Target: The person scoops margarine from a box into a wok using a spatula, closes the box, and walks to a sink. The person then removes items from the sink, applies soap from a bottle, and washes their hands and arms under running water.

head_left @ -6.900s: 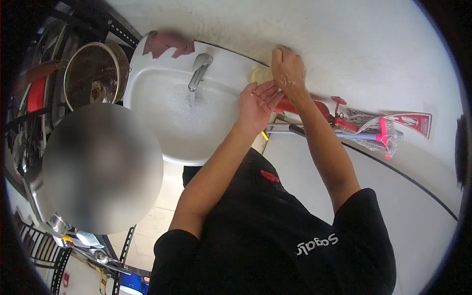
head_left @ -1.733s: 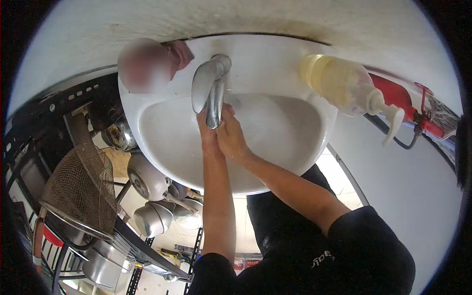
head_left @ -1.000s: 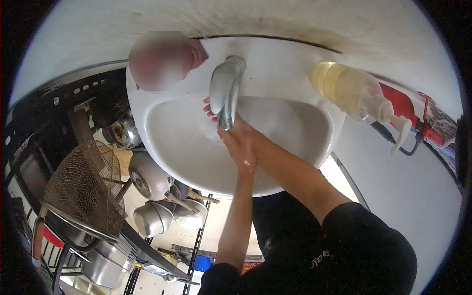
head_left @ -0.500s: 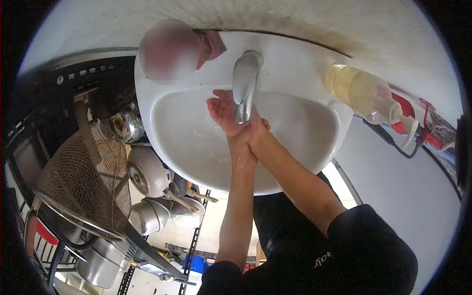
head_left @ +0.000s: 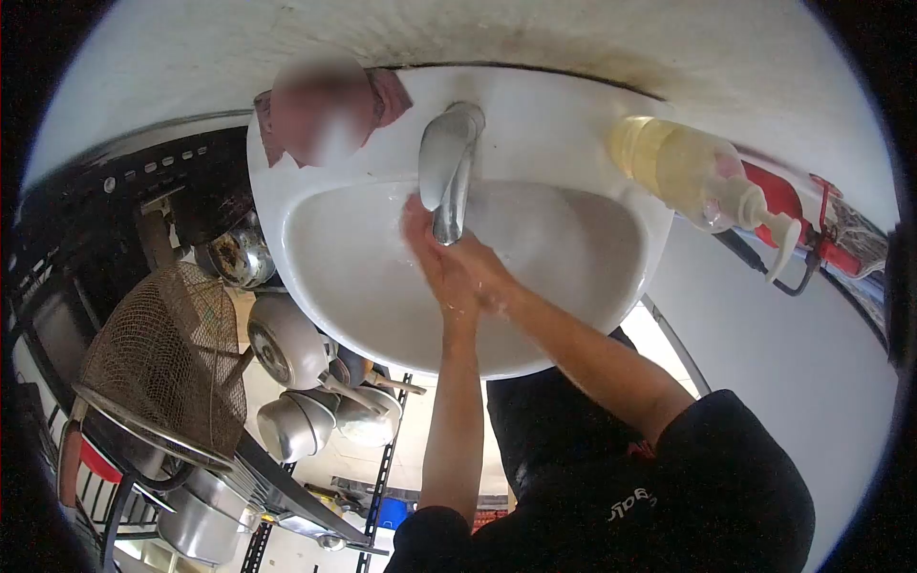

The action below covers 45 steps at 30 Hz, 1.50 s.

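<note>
Both bare hands are together over the white sink, beneath the metal faucet. My left hand points up toward the back of the basin with its fingers stretched out, blurred by motion. Across its palm side lies my right hand, coming in from the right and touching it. The right fingers are mostly hidden behind the spout and against the left hand. Wet specks and splashes show around the wrists. I see no object in either hand.
A pump bottle of yellowish liquid lies tilted in view at the sink's right rim. A dark red cloth sits at the back left corner. On the left are a wire mesh basket, pots and a rack.
My right hand has moved from gripping the left wrist up onto the left palm. The left hand has shifted slightly, and its fingers are now blurred. The view has shifted a little.
</note>
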Available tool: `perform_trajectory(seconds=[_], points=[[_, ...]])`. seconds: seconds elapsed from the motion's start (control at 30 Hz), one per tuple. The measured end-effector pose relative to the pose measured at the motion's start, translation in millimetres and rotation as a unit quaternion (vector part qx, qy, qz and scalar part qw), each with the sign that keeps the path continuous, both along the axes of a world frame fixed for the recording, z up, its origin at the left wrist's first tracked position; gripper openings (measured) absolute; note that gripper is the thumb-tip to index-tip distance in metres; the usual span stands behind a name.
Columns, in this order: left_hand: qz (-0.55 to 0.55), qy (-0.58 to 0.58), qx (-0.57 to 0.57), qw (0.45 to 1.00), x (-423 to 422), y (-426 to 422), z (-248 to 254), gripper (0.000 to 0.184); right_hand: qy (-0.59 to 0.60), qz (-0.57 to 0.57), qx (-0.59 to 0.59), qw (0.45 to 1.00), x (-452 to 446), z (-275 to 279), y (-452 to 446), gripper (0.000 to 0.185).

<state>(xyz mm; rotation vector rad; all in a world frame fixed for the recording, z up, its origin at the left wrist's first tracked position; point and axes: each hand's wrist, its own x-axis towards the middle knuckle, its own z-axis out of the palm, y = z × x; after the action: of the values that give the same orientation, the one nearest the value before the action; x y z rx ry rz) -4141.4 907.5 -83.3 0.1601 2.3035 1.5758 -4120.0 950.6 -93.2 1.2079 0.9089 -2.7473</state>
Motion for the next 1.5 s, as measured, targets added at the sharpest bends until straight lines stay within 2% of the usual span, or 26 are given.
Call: perform_trajectory(seconds=[0.07, 0.13, 0.17, 0.2, 0.23, 0.33, 0.37, 0.43, 0.5, 0.57, 0.63, 0.67, 0.7, 0.77, 0.87, 0.9, 0.97, 1.1, 1.17, 1.23, 1.27, 1.33, 1.37, 1.4, 1.43, 1.5], points=[[-0.047, -0.038, -0.003, 0.998, 9.9, -1.3, -1.0, 0.042, 0.012, 0.042, -0.078, 0.996, -2.5, -17.4, 9.0, 0.036], [-0.123, -0.044, -0.054, 0.990, 17.1, 1.6, 0.4, 0.039, 0.042, 0.115, -0.069, 0.990, -0.3, -43.2, 8.7, 0.043], [-0.114, -0.129, -0.036, 0.984, 9.1, 1.3, 1.7, 0.035, 0.056, 0.129, -0.069, 0.988, 1.4, -44.0, 9.9, 0.045], [-0.103, -0.215, -0.021, 0.971, -7.0, -3.3, 5.8, 0.031, 0.069, 0.098, -0.083, 0.989, 2.4, -13.9, 13.1, 0.045], [-0.093, -0.299, -0.007, 0.950, -19.2, -6.6, 7.0, 0.027, 0.040, 0.084, -0.073, 0.993, 5.6, -13.5, 3.0, 0.044], [-0.077, -0.042, -0.058, 0.994, -29.4, -17.4, -36.8, 0.019, -0.035, 0.020, -0.069, 0.997, 13.8, -12.8, -20.5, 0.041], [-0.066, -0.005, -0.068, 0.995, -31.3, -12.1, -34.3, 0.018, -0.051, -0.017, -0.083, 0.995, 15.0, -13.5, -21.0, 0.041], [-0.038, 0.063, -0.093, 0.993, -30.6, -4.2, -23.7, 0.016, -0.019, 0.054, 0.018, 0.998, 17.7, 6.1, -2.6, 0.041], [-0.028, -0.153, 0.045, 0.987, -43.4, -14.2, -39.2, 0.013, 0.002, 0.076, 0.107, 0.991, 16.4, 11.8, 4.4, 0.042], [-0.003, -0.310, 0.228, 0.923, -44.3, -11.4, -40.0, 0.018, 0.007, 0.050, 0.186, 0.981, 11.2, 5.1, 2.1, 0.042], [0.038, -0.400, 0.436, 0.805, -25.8, 2.6, -15.0, 0.030, 0.138, -0.098, -0.051, 0.984, -6.9, -15.4, 4.4, 0.041], [0.060, -0.451, 0.474, 0.753, -10.4, 4.6, -15.6, 0.043, 0.186, -0.128, -0.119, 0.967, -15.7, -22.3, 4.7, 0.040], [0.075, -0.458, 0.514, 0.721, -3.1, 3.1, -18.1, 0.044, 0.229, -0.153, -0.190, 0.942, -24.5, -28.2, 5.2, 0.039], [0.094, -0.471, 0.589, 0.650, 1.2, 4.3, -20.9, 0.045, 0.291, -0.133, -0.218, 0.922, -39.6, -37.5, 5.1, 0.036], [0.131, -0.471, 0.580, 0.652, 9.9, -3.2, -8.6, 0.045, 0.337, -0.090, -0.284, 0.893, -57.9, -47.6, -4.3, 0.032], [0.131, -0.471, 0.558, 0.670, 18.5, -2.5, -3.8, 0.046, 0.333, -0.069, -0.312, 0.887, -69.2, -50.6, -3.6, 0.030], [0.133, -0.473, 0.510, 0.707, 39.1, -1.3, 7.3, 0.048, 0.263, -0.019, -0.389, 0.883, -95.5, -56.9, 0.7, 0.026], [0.137, -0.470, 0.466, 0.737, 32.2, -9.3, 14.2, 0.046, 0.258, -0.022, -0.420, 0.870, -90.5, -47.7, -3.6, 0.025], [0.129, -0.474, 0.465, 0.736, 14.3, -15.5, 2.6, 0.042, 0.237, -0.079, -0.410, 0.877, -77.4, -46.3, -3.4, 0.028], [0.121, -0.443, 0.390, 0.799, 4.5, -9.3, -1.6, 0.039, 0.231, -0.104, -0.395, 0.883, -60.4, -59.8, -4.8, 0.029], [0.112, -0.424, 0.354, 0.826, -1.5, -1.9, -4.2, 0.037, 0.205, -0.157, -0.367, 0.894, -52.6, -48.4, 4.1, 0.026], [0.184, -0.377, 0.379, 0.825, -5.2, 6.4, -20.5, 0.034, 0.110, 0.005, -0.112, 0.988, -34.1, -1.7, 29.1, 0.022], [0.226, -0.353, 0.387, 0.822, -4.9, 4.0, -32.0, 0.034, 0.051, 0.088, 0.016, 0.995, -24.5, 14.1, 31.2, 0.021], [0.184, -0.360, 0.368, 0.837, -17.8, -0.5, -36.8, 0.030, 0.042, 0.058, 0.318, 0.945, -23.3, 5.6, 14.2, 0.021], [0.141, -0.365, 0.349, 0.852, -30.8, -4.4, -40.2, 0.026, 0.054, 0.055, 0.327, 0.942, -16.1, -4.5, 9.2, 0.024], [0.064, -0.180, 0.146, 0.971, -24.2, 9.1, -21.8, 0.023, 0.075, 0.041, 0.340, 0.937, -4.3, 3.7, 7.6, 0.031]])
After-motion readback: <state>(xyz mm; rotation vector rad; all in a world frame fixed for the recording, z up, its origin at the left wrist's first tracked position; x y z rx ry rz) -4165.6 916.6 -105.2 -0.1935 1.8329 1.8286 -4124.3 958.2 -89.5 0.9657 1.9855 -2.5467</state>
